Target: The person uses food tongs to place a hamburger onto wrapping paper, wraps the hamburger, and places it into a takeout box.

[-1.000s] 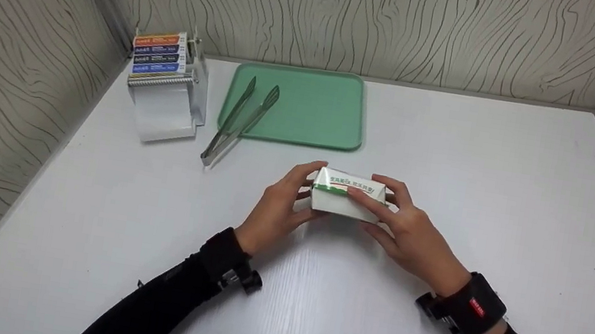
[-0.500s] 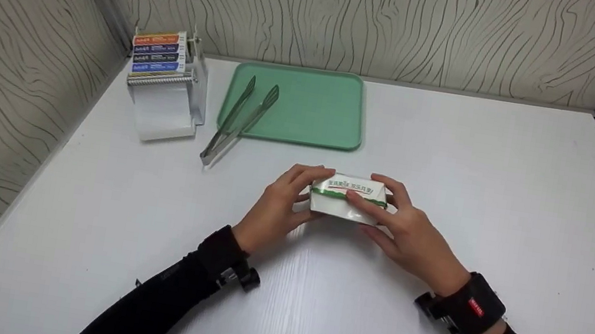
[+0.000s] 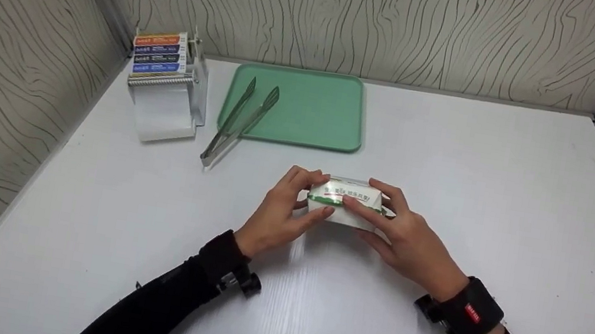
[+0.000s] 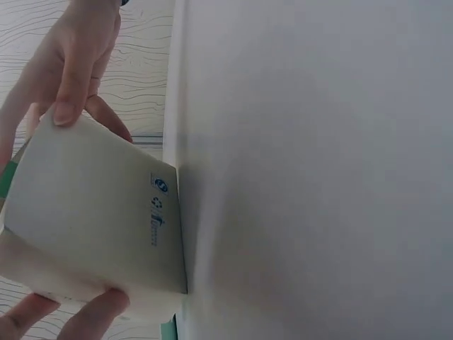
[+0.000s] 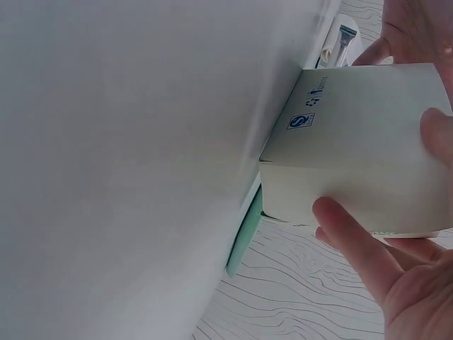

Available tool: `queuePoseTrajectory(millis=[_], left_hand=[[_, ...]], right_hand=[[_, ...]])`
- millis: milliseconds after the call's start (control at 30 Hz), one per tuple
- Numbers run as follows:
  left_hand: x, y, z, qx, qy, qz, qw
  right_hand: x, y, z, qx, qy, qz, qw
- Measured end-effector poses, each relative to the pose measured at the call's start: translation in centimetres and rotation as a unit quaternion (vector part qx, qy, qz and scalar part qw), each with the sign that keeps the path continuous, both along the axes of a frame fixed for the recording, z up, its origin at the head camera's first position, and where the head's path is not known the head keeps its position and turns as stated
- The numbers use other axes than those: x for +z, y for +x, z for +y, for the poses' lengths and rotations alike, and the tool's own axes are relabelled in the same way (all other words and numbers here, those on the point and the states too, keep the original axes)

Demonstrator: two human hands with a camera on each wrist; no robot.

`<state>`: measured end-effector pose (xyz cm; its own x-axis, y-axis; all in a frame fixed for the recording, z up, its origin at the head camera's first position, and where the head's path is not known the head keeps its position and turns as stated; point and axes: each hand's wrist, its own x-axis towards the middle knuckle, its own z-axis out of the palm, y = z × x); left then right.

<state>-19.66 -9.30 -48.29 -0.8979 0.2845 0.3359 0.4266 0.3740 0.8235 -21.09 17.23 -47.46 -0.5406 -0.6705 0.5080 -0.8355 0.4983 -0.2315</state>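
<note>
A small white paper carton with a green band and printed lettering on its upper part is held between my two hands over the middle of the table. My left hand grips its left end, fingertips on the top edge and thumb on the near face. At the other end, my right hand grips it with one finger laid across the lettered top and the thumb low down. The carton's plain face, with small blue print, shows in the left wrist view, its lower edge right at the table top.
A green tray lies at the back of the table, with metal tongs resting across its left side. Left of it stands a metal dispenser with coloured labels and a hanging white sheet. A patterned wall closes the back.
The carton has come slightly nearer and its upper face has tipped. My left fingers have shifted on the top edge, and the left thumb has moved onto the near face.
</note>
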Motion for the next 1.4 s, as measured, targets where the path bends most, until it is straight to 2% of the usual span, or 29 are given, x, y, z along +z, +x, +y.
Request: queuePoseTrajectory(millis=[200,333,467,567,767,933,1100,1267,1400], left_hand=[[0.0,0.2,0.3,0.018,0.015,-0.003,0.9997],[0.1,0.3,0.4,0.025,0.009,-0.013,0.9996],[0.1,0.4,0.2,0.013,0.022,-0.028,0.9993],[-0.1,0.3,0.2,0.009,0.031,-0.036,0.9988],[-0.7,0.3,0.3,0.008,0.030,-0.041,0.9987],[-1.1,0.0,0.1,-0.012,0.020,-0.047,0.9986],[-1.5,-0.4,0.0,-0.030,0.023,-0.068,0.9970],[-1.6,-0.6,0.0,-0.037,0.024,-0.083,0.9956],[-1.6,-0.6,0.1,-0.034,0.003,-0.076,0.9965]], right_hand=[[-0.2,0.2,-0.3,-0.012,-0.024,-0.025,0.9993],[-0.3,0.3,-0.5,-0.026,-0.062,-0.088,0.9939],[-0.3,0.4,-0.6,-0.030,-0.122,-0.186,0.9746],[-0.4,0.6,-0.9,-0.040,-0.156,-0.223,0.9614],[-0.9,0.7,-1.3,-0.065,-0.186,-0.243,0.9499],[-1.3,0.5,-1.1,-0.076,-0.195,-0.284,0.9356],[-1.6,0.3,-1.0,-0.093,-0.199,-0.316,0.9229],[-1.7,0.5,-1.2,-0.111,-0.204,-0.327,0.9161],[-1.8,0.6,-1.2,-0.119,-0.193,-0.332,0.9158]])
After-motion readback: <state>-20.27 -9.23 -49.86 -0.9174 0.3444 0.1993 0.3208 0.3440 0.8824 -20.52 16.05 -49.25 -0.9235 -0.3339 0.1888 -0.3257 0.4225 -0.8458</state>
